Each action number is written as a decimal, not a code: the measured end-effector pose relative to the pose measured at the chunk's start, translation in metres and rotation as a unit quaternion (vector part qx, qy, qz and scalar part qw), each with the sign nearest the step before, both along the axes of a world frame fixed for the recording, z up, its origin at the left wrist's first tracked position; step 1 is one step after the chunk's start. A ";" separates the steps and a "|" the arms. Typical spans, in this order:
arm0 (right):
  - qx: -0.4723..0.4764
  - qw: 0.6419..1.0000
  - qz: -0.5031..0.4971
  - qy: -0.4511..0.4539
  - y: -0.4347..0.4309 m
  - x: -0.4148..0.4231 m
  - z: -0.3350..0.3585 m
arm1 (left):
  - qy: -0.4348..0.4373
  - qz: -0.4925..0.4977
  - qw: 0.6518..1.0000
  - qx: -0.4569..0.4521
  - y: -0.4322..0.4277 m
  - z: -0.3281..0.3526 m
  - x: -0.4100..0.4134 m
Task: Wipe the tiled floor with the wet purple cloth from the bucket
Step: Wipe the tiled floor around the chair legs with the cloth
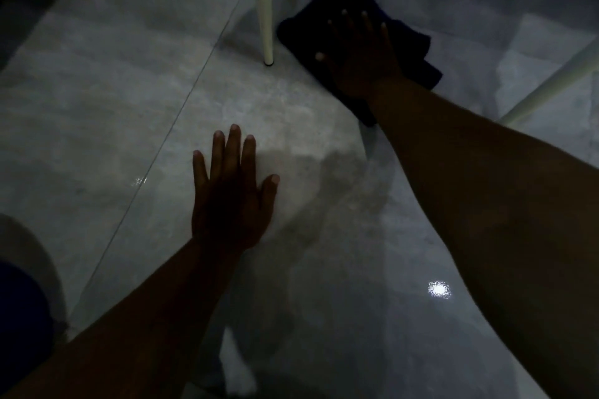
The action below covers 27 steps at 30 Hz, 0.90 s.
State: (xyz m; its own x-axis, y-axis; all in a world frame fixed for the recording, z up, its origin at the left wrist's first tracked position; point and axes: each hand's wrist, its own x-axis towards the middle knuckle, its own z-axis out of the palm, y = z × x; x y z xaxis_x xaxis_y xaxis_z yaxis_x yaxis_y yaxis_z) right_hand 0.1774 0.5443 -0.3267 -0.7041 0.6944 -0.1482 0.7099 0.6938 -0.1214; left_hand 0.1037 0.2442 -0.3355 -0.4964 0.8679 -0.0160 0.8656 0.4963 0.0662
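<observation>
The purple cloth [411, 42] lies flat on the grey tiled floor [129, 81], looking almost black in the dim light. My right hand [359, 52] rests palm down on top of it with the fingers spread, arm stretched out from the lower right. Nearer to me, my left hand [230, 191] is planted flat on the bare tile, fingers apart, holding nothing. The tile around both hands shines wet, with a bright glint [438, 289] near my right forearm. No bucket is in view.
A white furniture leg [266, 10] stands on the floor just left of the cloth. Another white leg [551, 87] slants in at the right edge. A dark blue shape [19, 311] sits at the lower left. A grout line [181, 120] runs diagonally across the tiles.
</observation>
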 end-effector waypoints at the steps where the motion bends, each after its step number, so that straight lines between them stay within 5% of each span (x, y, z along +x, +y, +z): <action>1: -0.012 0.999 0.032 0.000 -0.008 0.001 0.003 | 0.003 -0.003 1.000 0.004 0.000 0.001 0.000; 6: 0.007 0.977 0.215 0.010 -0.103 0.068 0.007 | 0.017 -0.009 0.999 0.040 -0.007 0.002 0.001; 12: -0.055 0.897 0.436 0.052 -0.185 0.259 0.005 | -0.020 0.002 1.000 0.012 0.000 0.003 -0.002; 14: -0.037 0.923 0.382 0.004 -0.157 0.306 0.013 | -0.004 -0.008 1.000 -0.016 0.001 0.003 0.001; 17: -0.002 0.985 0.168 -0.037 -0.118 0.318 0.022 | -0.002 -0.012 1.000 -0.028 0.000 0.005 0.001; 20: 0.012 0.999 -0.017 -0.031 -0.134 0.284 0.021 | -0.004 -0.009 1.000 -0.030 -0.001 0.012 0.012; 22: 0.023 0.999 -0.002 -0.024 -0.169 0.265 0.014 | 0.001 -0.043 0.999 -0.022 -0.002 0.018 0.035; 27: -0.008 0.972 0.234 0.012 -0.312 0.328 0.009 | -0.079 -0.136 0.987 0.033 -0.020 0.029 0.131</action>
